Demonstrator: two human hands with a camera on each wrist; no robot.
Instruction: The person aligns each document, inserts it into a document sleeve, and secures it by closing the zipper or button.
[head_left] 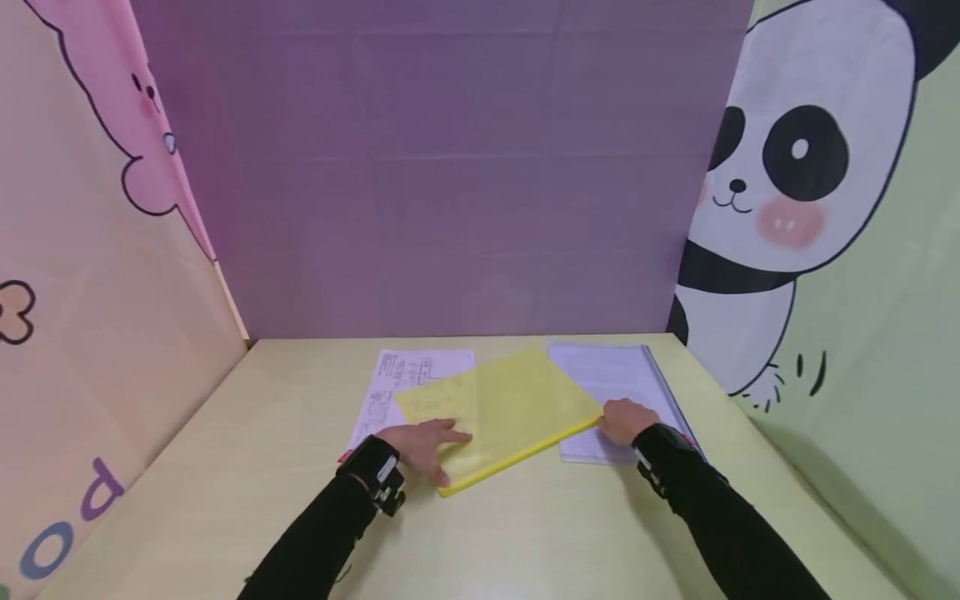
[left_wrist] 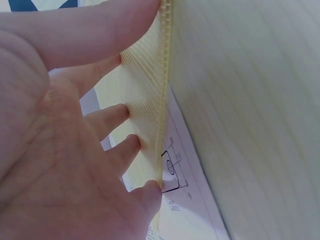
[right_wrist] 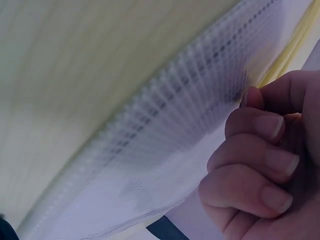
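Note:
A yellow translucent document pouch (head_left: 525, 400) lies at a slant across the middle of the table, over parts of two other items. My left hand (head_left: 427, 446) rests on its near left part, fingers spread across the surface. In the left wrist view, the fingertips (left_wrist: 131, 142) touch the ribbed yellow face and the thumb reaches its edge. At the pouch's right corner, my right hand (head_left: 626, 421) pinches the edge between thumb and index finger; the other fingers (right_wrist: 250, 160) curl into the palm.
Under the pouch's left side is a printed sheet with drawings (head_left: 386, 383). A clear document pouch with pale paper (head_left: 600, 367) lies partly beneath its right side. The pale wooden table (head_left: 225, 500) meets a purple back panel (head_left: 450, 167), with printed panels at both sides.

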